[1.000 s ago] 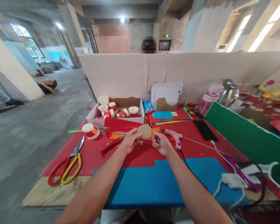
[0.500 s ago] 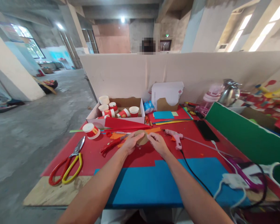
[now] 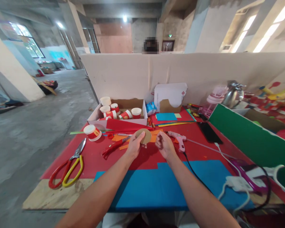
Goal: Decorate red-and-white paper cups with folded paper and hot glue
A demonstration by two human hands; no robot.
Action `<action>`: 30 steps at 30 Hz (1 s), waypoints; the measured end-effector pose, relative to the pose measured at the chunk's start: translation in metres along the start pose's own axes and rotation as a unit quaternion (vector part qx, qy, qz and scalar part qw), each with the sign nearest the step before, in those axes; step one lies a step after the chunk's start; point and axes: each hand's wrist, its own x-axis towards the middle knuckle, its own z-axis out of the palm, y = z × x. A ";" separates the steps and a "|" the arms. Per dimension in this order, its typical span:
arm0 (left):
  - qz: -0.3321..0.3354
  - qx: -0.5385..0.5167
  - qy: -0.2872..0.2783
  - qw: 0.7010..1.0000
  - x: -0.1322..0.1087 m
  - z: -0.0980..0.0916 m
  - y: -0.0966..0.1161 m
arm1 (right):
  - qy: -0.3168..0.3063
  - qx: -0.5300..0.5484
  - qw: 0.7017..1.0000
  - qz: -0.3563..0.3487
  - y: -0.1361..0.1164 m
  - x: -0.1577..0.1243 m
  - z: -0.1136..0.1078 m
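Observation:
A round brown cardboard disc [image 3: 146, 136] is pinched between the thumb and fingers of my left hand [image 3: 134, 146], raised over the red tabletop. My right hand [image 3: 165, 145] hovers a little to the right of the disc, apart from it. Its fingers are curled in, thumb against them; whether anything small is between them I cannot make out. Close to the right hand lies a pink glue gun [image 3: 179, 139] with a black cord. Orange paper strips [image 3: 156, 135] lie beneath and behind the hands. A red-handled tool [image 3: 114, 148] rests left of my left hand.
Large scissors [image 3: 72, 164] with red and yellow handles lie at left, near a paper cup [image 3: 92, 132]. Behind is a box [image 3: 118, 122] of red-and-white cups. Blue sheets [image 3: 142, 190] cover the front edge. A phone [image 3: 209, 133] and green panel [image 3: 247, 142] stand right.
My right hand has let go of the disc's edge and drawn away to the right, its fingers curling. The left hand keeps the disc, now more fully in view.

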 end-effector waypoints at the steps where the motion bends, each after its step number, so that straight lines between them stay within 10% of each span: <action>1: 0.002 0.002 0.006 1.000 0.002 -0.002 0.001 | -0.018 0.006 1.000 0.019 0.000 0.000 -0.001; 11: -0.038 0.017 -0.023 0.999 0.008 -0.010 0.001 | -0.103 -0.078 0.987 0.092 0.002 -0.004 0.000; 19: -0.064 0.014 -0.082 0.994 0.005 -0.007 0.000 | -0.048 -0.324 0.930 -0.165 0.000 -0.009 0.009; 30: -0.035 -0.036 -0.067 0.996 -0.006 0.012 -0.009 | 0.013 -0.129 0.988 -0.086 0.006 -0.016 0.019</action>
